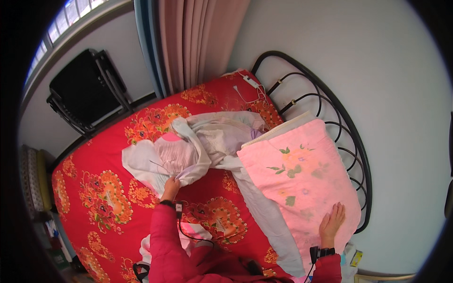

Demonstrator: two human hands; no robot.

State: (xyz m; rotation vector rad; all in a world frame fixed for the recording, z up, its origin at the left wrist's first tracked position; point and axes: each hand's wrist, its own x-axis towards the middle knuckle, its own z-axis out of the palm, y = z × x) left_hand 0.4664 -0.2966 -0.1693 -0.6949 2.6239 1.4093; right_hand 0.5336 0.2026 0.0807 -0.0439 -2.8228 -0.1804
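My left hand (171, 187) is closed on the near edge of a crumpled pale cloth (200, 146) in white, pink and lilac, with a finely gathered part. The cloth lies loosely bunched across the middle of the bed. To the right, my right hand (332, 220) rests flat on a pink floral pillow (302, 174), its fingers stretched out and holding nothing. A white strip of fabric (264, 207) runs along the pillow's left side toward me. What lies beneath the pillow is mostly hidden.
A red flowered sheet (104, 198) covers the bed. The black metal headboard (356, 137) curves along the right. A white power strip (251, 81) with a cable lies in the far corner. Beyond the left edge stands a black folding chair (85, 89), near curtains (198, 42).
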